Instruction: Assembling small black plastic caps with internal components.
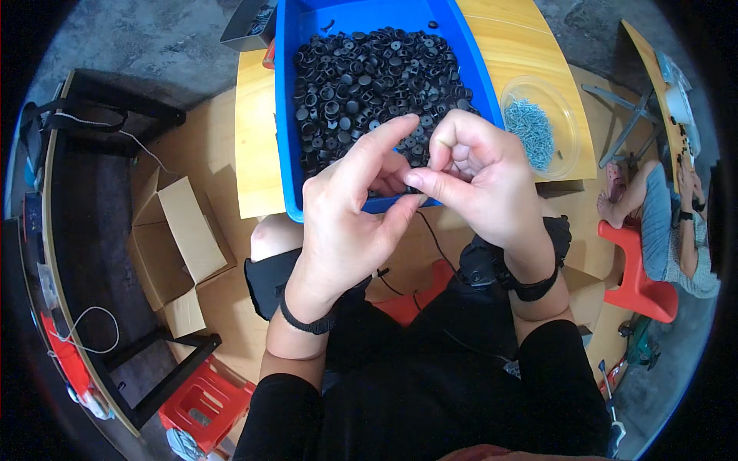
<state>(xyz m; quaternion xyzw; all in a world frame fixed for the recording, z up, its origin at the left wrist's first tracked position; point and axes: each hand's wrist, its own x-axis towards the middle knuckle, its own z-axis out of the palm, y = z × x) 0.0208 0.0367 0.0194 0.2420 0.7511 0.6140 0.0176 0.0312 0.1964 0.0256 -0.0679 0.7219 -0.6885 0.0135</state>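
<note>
My left hand (pixel 344 211) and my right hand (pixel 492 180) meet over the near rim of a blue plastic bin (pixel 292 173). Their thumbs and fingertips come together in a pinch, with the left index finger raised. Whatever they hold is small and mostly hidden; only a dark bit shows between the fingertips. Beyond them the bin holds a heap of small round black plastic parts (pixel 346 88), some like caps, some like rings. To the right of the bin, a round clear plastic tub (pixel 567 127) contains many silvery screws (pixel 530 131).
The bin and tub stand on a wooden table (pixel 257 138). A dark box (pixel 250 23) sits at its far left. Left on the floor are an open cardboard box (pixel 188 230) and a red stool (pixel 204 407). At right, another person sits on a red stool (pixel 642 284) by another table.
</note>
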